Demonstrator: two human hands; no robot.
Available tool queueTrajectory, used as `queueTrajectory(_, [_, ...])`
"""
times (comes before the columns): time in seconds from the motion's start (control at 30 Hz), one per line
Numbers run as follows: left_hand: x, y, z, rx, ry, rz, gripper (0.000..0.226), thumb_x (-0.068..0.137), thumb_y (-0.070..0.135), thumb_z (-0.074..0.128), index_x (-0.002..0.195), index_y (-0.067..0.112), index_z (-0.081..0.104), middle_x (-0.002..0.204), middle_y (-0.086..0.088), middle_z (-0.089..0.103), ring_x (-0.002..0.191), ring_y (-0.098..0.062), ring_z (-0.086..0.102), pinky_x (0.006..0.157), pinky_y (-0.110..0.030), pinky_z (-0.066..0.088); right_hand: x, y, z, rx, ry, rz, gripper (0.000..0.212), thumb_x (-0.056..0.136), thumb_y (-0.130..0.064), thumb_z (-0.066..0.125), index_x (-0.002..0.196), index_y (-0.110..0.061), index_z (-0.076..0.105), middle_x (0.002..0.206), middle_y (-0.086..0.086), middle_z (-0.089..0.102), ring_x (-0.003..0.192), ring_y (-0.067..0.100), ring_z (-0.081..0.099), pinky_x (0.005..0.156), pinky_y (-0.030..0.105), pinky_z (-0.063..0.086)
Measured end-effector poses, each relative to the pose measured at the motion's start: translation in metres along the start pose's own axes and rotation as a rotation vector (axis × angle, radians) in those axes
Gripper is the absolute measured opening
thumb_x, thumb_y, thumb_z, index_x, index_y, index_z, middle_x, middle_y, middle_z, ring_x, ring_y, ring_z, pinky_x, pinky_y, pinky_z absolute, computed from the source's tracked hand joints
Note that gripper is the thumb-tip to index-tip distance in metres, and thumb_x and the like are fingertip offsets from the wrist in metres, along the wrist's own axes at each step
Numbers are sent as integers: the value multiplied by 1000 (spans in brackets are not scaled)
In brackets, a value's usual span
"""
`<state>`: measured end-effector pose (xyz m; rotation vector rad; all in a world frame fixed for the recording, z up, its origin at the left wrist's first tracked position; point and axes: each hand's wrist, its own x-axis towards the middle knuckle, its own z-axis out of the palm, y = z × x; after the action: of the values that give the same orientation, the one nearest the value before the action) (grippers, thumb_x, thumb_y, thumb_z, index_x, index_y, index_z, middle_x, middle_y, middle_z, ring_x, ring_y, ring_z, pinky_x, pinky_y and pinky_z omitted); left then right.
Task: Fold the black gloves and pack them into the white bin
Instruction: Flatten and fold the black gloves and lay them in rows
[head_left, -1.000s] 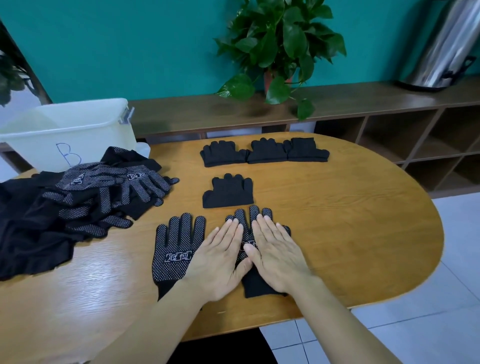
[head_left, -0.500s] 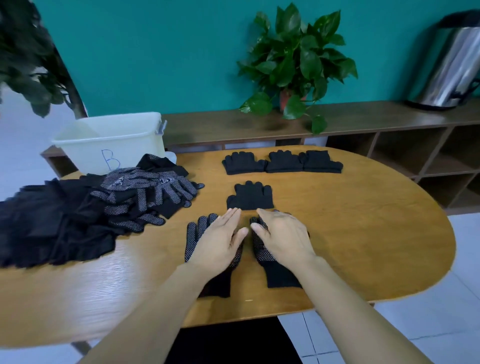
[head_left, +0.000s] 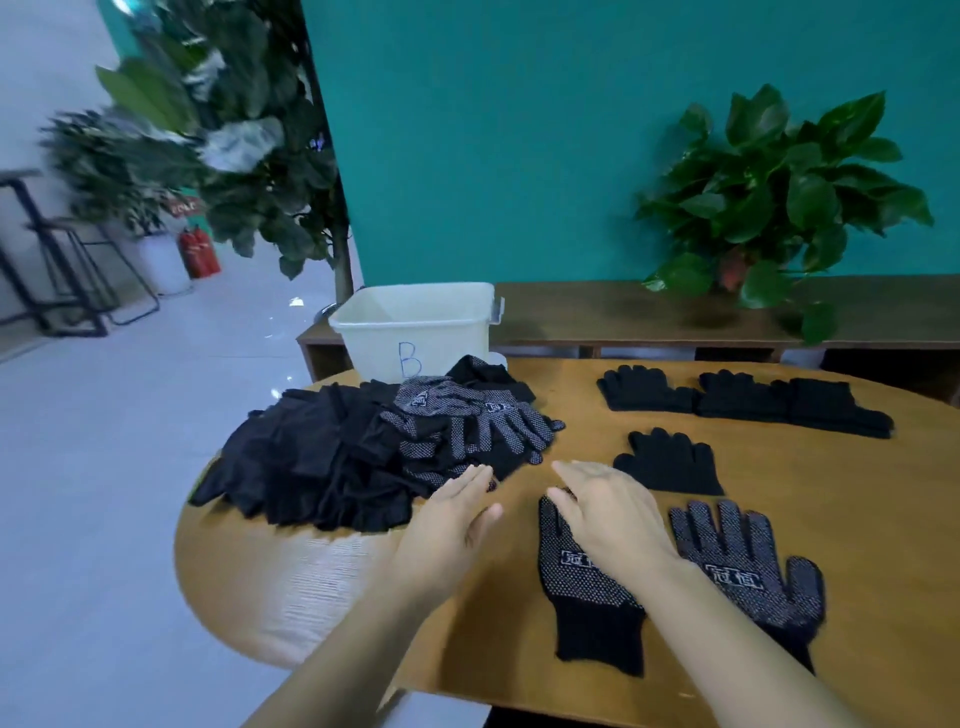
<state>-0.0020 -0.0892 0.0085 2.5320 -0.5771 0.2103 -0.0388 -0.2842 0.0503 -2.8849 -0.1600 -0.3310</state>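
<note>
Head view, scene: I see a wooden table (head_left: 857, 499) with a white bin (head_left: 415, 332) marked "B" at its far edge; I place everything from that bin.
Unfolded pile (head_left: 332, 462): a heap of black gloves lies just in front of the bin, touching its front wall.
Folded gloves (head_left: 743, 402): a row of them lies to the right of the bin, well apart from it, with a single folded glove (head_left: 667, 462) nearer to me.
Flat pair: a near-left dotted glove (head_left: 584, 582) and a near-right dotted glove (head_left: 748, 566) lie side by side, far from the bin, at my edge of the table.
Risk, pile: I judge that a careless reach could drag several tangled gloves at once, or push some off the left table edge.
Risk, flat pair: I judge my right forearm could shift the near-left glove, spoiling its alignment for folding.
Risk, bin: nothing appears packed yet, though its inside is mostly hidden.
Left hand (head_left: 452, 525): fingers straight, pointing at the pile's near edge, holding nothing; whether the fingertips touch it, I cannot tell.
Right hand (head_left: 608, 514): fingers relaxed and empty, over the fingers of the near-left glove.
</note>
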Motion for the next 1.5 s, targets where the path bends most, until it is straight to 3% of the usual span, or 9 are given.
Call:
queueTrajectory(0.17, [1,-40,-16,17,37,-58,53,103,39,41,151,21,33,158,7,29,146,-6,22,112,-10,10,27,-17,17,7,-39,-52,47,105,-40,34,148,-23,38,149,-5,45,138,12,38,109,25,30])
queueTrajectory(0.33, [17,-73,-28,14,71,-70,53,102,39,43,151,21,34,157,10,29,146,-3,21,114,-9,9,60,-28,30,15,-50,-110,39,104,-40,33,137,-24,48,138,-10,54,127,10,47,101,23,35])
queueTrajectory(0.63, [88,-111,-63,60,152,-49,42,102,25,50,142,15,49,147,6,47,134,-4,37,99,4,10,143,-53,52,1,-59,-183,37,104,-39,35,132,-23,53,133,-7,58,125,14,49,102,27,36])
queueTrajectory(0.73, [116,-125,-78,93,141,-70,42,101,23,50,143,16,48,147,5,48,135,-11,40,103,-11,25,175,-73,58,23,-53,-228,34,103,-38,37,126,-21,55,124,-6,60,119,18,52,95,31,39])
queueTrajectory(0.83, [136,-142,-88,118,106,-92,36,98,19,53,134,19,54,133,7,58,120,-17,52,91,-26,41,208,-95,65,38,-49,-264,30,102,-38,38,119,-20,56,117,-3,61,114,23,54,87,34,40])
queueTrajectory(0.97, [149,-169,-94,179,55,-160,24,96,25,48,117,18,58,115,5,64,106,-19,56,88,-40,48,242,-123,80,56,-46,-303,22,98,-34,45,103,-16,56,108,3,63,105,28,56,80,37,40])
queueTrajectory(1.07, [153,-184,-93,162,23,-158,22,89,33,39,102,23,55,97,11,62,91,-14,56,78,-43,50,256,-138,92,44,-78,-304,21,94,-28,47,105,-14,57,110,6,64,106,31,56,80,37,41])
queueTrajectory(1.37, [142,-192,-87,71,70,-98,30,96,15,52,126,20,55,124,12,58,113,-16,54,95,-36,46,261,-149,108,29,-99,-274,23,100,-19,39,102,-12,60,107,7,64,103,29,57,72,33,29])
queueTrajectory(1.5, [135,-181,-92,123,87,-52,48,95,17,57,142,20,49,146,17,46,129,-7,39,100,-14,28,241,-144,103,158,-29,-280,20,100,-21,38,85,-18,51,92,4,63,89,29,57,69,36,34])
